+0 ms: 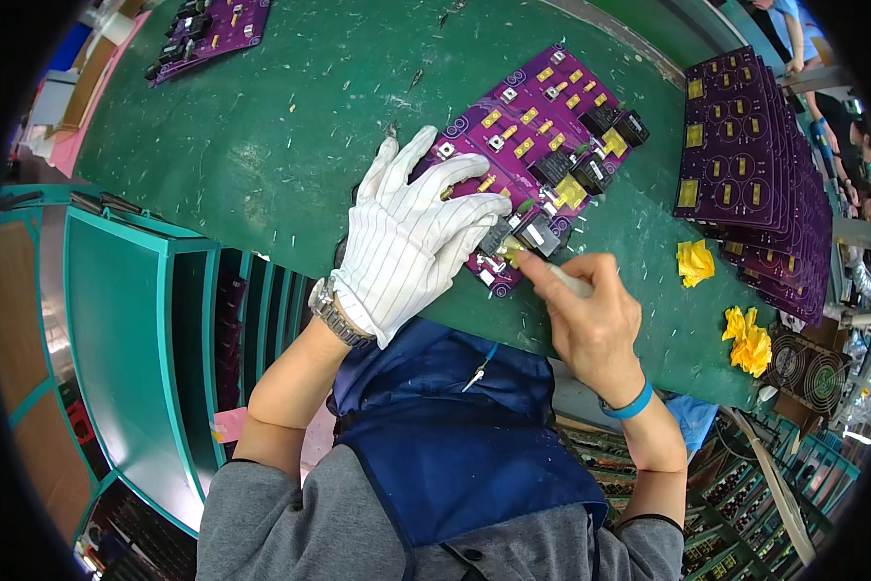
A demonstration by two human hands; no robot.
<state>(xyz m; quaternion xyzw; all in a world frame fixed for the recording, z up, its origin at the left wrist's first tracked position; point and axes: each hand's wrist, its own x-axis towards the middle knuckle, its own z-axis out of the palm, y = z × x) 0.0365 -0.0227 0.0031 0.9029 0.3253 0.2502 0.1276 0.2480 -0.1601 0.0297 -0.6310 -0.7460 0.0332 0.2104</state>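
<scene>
My left hand (419,225), in a white striped glove, lies with its fingers spread on a purple circuit board (515,174). The board rests at a slant on the green bench and carries yellow tape patches and black block-shaped components (540,235). My bare right hand (598,315) is closed on a pale stick-like tool (577,284) at the board's near corner. Its fingertips are beside a small piece of yellow tape (511,254) and the nearest black component. The tool's tip is hidden.
Several purple boards (731,145) stand in a row at the right. Crumpled yellow tape (694,263) and another yellow wad (748,341) lie in front of them. Another board (220,34) is at the far left. A green rack (125,320) stands below the green bench (261,145).
</scene>
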